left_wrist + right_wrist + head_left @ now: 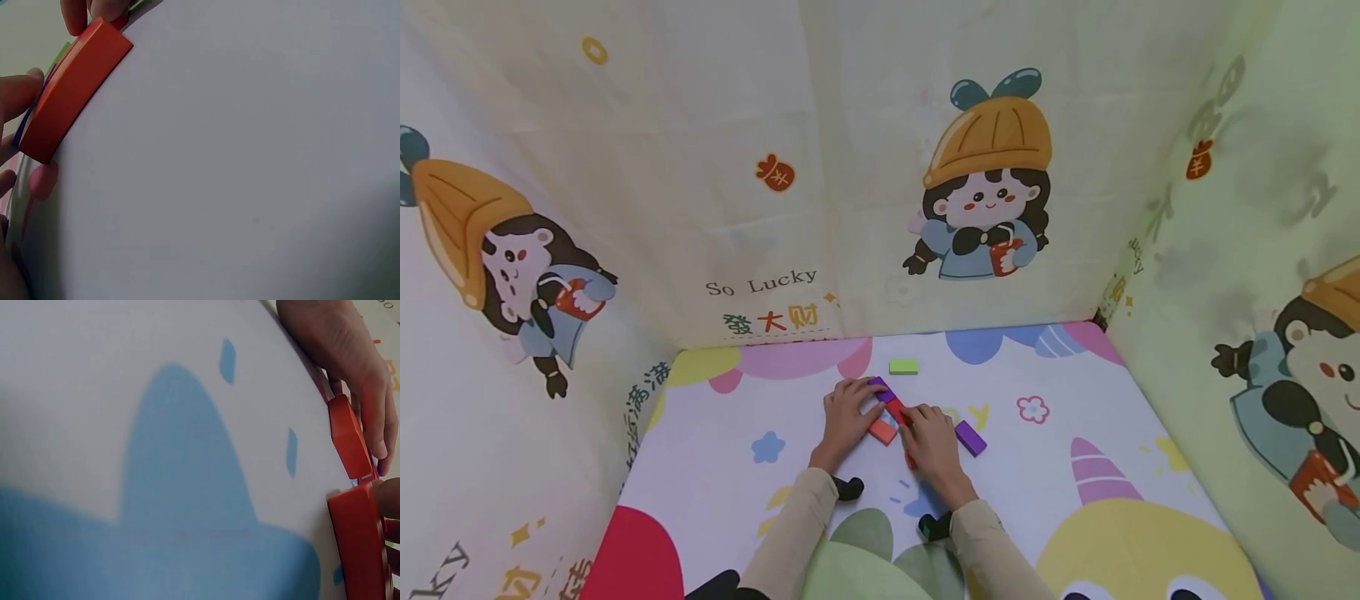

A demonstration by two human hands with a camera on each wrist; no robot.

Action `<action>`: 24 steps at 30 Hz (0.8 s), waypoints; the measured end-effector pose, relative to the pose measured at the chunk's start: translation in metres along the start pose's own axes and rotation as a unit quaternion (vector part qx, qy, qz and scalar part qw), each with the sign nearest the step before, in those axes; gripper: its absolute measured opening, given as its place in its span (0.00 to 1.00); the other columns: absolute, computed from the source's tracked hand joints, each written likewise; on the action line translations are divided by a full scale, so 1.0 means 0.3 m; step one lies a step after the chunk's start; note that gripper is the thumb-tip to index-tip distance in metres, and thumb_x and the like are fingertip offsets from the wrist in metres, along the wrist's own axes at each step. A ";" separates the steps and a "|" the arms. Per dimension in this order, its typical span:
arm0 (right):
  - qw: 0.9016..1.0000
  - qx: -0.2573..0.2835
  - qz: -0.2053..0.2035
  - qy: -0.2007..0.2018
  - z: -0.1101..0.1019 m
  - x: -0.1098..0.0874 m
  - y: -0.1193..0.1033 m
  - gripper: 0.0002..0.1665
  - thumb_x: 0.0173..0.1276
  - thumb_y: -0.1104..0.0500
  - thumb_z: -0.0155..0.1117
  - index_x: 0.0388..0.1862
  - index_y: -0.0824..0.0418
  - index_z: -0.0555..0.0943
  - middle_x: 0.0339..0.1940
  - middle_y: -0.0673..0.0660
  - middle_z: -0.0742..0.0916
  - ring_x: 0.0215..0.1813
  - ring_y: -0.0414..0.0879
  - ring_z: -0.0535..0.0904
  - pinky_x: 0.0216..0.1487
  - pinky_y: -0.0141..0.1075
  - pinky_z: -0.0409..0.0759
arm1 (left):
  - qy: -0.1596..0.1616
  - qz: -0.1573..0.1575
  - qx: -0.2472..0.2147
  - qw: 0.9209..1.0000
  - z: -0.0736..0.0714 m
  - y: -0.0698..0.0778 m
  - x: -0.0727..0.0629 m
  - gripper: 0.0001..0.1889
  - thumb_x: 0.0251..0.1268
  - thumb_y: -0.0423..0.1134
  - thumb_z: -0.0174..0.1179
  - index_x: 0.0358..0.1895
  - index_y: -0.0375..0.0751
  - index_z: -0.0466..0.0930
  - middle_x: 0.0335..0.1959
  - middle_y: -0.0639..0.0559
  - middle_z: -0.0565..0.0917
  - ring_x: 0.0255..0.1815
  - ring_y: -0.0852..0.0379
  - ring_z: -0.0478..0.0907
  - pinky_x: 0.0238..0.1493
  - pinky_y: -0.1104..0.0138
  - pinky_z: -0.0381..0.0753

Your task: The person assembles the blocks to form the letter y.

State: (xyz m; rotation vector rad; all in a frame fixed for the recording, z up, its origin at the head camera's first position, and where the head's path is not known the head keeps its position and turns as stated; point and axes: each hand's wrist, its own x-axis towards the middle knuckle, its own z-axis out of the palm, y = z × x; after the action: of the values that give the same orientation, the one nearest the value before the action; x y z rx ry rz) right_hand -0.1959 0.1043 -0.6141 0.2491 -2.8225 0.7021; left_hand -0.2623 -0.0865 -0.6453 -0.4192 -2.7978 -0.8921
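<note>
My left hand (848,421) pinches a purple block (882,387) between thumb and fingers. End to end with it lies a red block (896,410), which my right hand (931,442) holds at its near end. An orange-red block (882,431) lies just below my left thumb; in the left wrist view this orange-red block (78,90) fills the front and partly hides the purple one. Another red block (911,460) shows partly under my right hand. The right wrist view has a red block (358,544) beside my right fingers (389,495).
A green block (903,367) lies beyond the hands, and a second purple block (971,437) is to the right of my right hand. The table's cover (700,467) has printed cartoon shapes. Patterned cloth walls (850,100) enclose the back and both sides.
</note>
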 end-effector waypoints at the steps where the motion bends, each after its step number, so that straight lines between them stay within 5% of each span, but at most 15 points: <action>1: 1.000 0.000 -0.002 0.000 0.000 0.000 0.000 0.20 0.72 0.51 0.71 0.60 0.55 0.86 0.52 0.55 0.89 0.56 0.54 0.82 0.62 0.52 0.79 | -0.004 -0.003 0.003 1.000 0.002 0.000 -0.001 0.18 0.73 0.58 0.62 0.63 0.69 0.83 0.74 0.59 0.77 0.76 0.47 0.65 0.67 0.44 0.62; 15: 1.000 0.015 -0.012 -0.020 -0.007 0.008 0.016 0.23 0.71 0.51 0.72 0.62 0.55 0.85 0.57 0.56 0.89 0.59 0.55 0.82 0.62 0.52 0.80 | 0.035 -0.039 -0.010 0.999 0.016 0.049 0.008 0.15 0.68 0.55 0.68 0.55 0.62 0.85 0.69 0.55 0.81 0.72 0.46 0.67 0.67 0.40 0.59; 24: 0.996 0.064 0.017 -0.058 -0.081 -0.010 0.038 0.24 0.71 0.57 0.71 0.65 0.58 0.82 0.62 0.59 0.87 0.64 0.58 0.79 0.66 0.52 0.80 | 0.044 -0.039 -0.027 0.998 0.013 0.061 0.004 0.15 0.67 0.53 0.70 0.54 0.60 0.86 0.68 0.54 0.81 0.73 0.45 0.67 0.68 0.40 0.59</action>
State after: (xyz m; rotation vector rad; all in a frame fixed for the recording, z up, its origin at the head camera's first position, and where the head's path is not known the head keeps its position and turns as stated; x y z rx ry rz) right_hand -0.1912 0.1264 -0.5989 0.2715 -2.9014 0.9072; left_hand -0.2580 -0.0697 -0.6382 -0.2718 -2.7315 -0.9794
